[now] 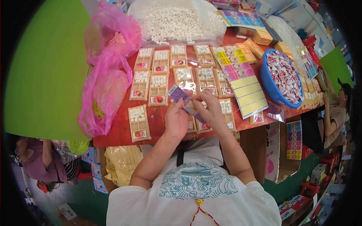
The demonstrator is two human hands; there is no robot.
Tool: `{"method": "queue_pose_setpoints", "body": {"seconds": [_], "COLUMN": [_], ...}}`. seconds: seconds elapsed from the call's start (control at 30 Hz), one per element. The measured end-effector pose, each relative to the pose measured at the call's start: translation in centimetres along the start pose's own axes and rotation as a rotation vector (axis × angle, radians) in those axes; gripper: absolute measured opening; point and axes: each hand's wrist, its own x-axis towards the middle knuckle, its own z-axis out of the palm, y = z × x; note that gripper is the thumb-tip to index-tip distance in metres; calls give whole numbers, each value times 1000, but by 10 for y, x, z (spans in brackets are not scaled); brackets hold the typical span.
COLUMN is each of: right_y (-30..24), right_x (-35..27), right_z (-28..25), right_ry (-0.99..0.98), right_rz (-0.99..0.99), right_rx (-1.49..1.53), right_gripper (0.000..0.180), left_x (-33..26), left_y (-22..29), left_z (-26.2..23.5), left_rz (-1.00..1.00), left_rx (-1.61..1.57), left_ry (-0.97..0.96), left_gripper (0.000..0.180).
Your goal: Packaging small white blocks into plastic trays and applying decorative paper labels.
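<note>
Purple card, barcoded at one end, slanting down rightward, in both hands

On the table, compartment trays lie in rows; plastic bagging along the left edge, bag of small pieces behind, basin of packets right.

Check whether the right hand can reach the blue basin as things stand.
Probably yes: only low trays and a printed sheet seem to lie between the right hand and the blue basin. It's busy at the purple card, though.
</note>
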Motion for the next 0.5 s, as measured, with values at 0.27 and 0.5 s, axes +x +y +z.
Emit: {"method": "queue_pose_setpoints", "body": {"seconds": [0.27, 0.5], "right_y": [-3, -11], "right_x": [12, 3], "right_z": [-8, -12], "right_ry": [-105, 40], "right_rz": [-37, 285], "right_rx": [68, 641], "right_gripper": [13, 10], "left_x": [-1, -15], "left_y": [19, 11], "left_z": [-25, -18], "left_rz": [57, -16], "left_rx": [334, 449], "left_ry": [-3, -45], "left_gripper": [40, 44]}}
